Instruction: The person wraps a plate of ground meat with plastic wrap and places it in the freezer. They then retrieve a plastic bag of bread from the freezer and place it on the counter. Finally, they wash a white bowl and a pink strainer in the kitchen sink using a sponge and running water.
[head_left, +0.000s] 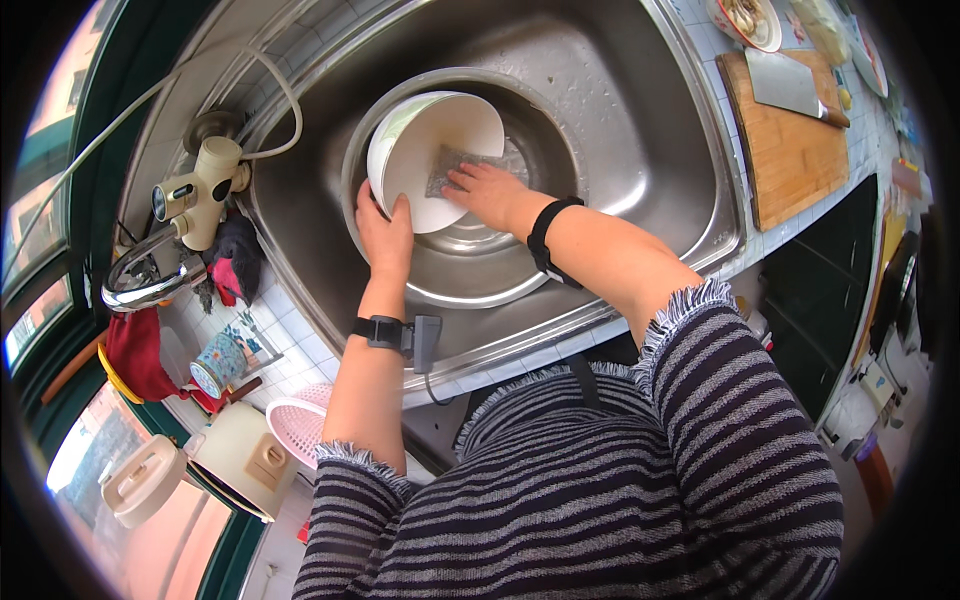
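Note:
A white bowl with a green pattern on its outside is tilted on its side inside a round stainless steel basin. My left hand grips the bowl's near left rim, thumb on the inner side. Under the fingers of my right hand, a greyish mesh scouring cloth lies pressed against the inside of the bowl. Some water shows at the bottom of the basin, partly hidden by the bowl and my right hand. The basin stands in a stainless steel sink.
Left of the sink are a faucet, hanging dark cloths, a patterned cup, a pink colander and a cream kettle. On the right counter, a cleaver rests on a wooden cutting board, near a food bowl.

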